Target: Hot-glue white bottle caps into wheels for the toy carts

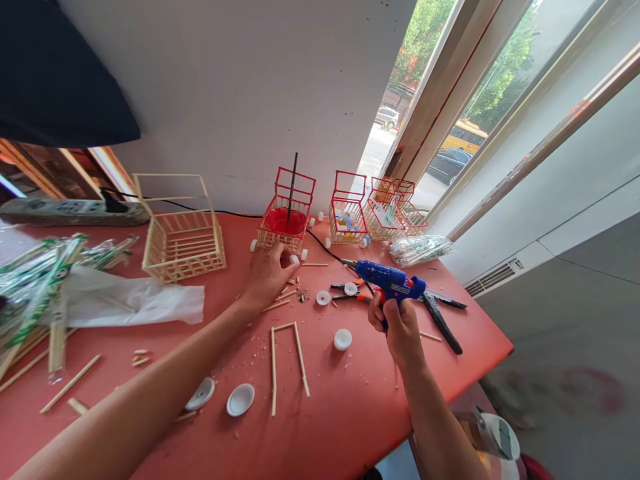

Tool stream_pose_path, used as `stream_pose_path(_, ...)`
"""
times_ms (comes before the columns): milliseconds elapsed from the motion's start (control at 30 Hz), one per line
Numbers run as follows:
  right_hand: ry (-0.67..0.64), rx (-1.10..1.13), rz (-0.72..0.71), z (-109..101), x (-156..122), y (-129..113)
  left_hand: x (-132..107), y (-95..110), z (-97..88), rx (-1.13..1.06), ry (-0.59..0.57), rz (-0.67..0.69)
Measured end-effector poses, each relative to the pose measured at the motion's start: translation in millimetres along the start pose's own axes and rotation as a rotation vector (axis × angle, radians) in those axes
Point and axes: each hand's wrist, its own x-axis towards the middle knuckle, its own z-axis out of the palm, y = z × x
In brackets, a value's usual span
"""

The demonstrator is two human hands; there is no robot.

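Observation:
My right hand (397, 320) grips a blue hot glue gun (390, 277) by its handle, nozzle pointing left. A small reddish light shows on its side. My left hand (270, 277) is closed, with a small white cap (295, 259) at its thumb and fingertips. It is just in front of a small stick cart (286, 241) with a red-painted upper frame and white wheels. Inside the cart sits a red bowl-like container (277, 221) with a dark rod (293, 183) standing in it. My left fingers partly hide the cart's lower front.
An unpainted stick basket (185, 243) stands left; several red-topped carts (349, 217) stand right. Pliers (353, 297), a black-handled tool (443, 323), white caps (343, 340), and a three-stick frame (273, 367) lie about. Bagged sticks (37, 287) and a power strip (75, 211) occupy the left.

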Motion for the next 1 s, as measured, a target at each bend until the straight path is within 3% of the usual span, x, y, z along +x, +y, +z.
stream_pose_path(433, 0.022, -0.023, 0.017, -0.5, -0.5, 1.8, 5.8, -1.1, 11.5, 0.006, 0.021, -0.022)
stream_pose_path(1000, -0.005, -0.045, 0.009, -1.4, 1.0, 4.3, 5.4, -1.3, 13.6, 0.073, 0.085, -0.06)
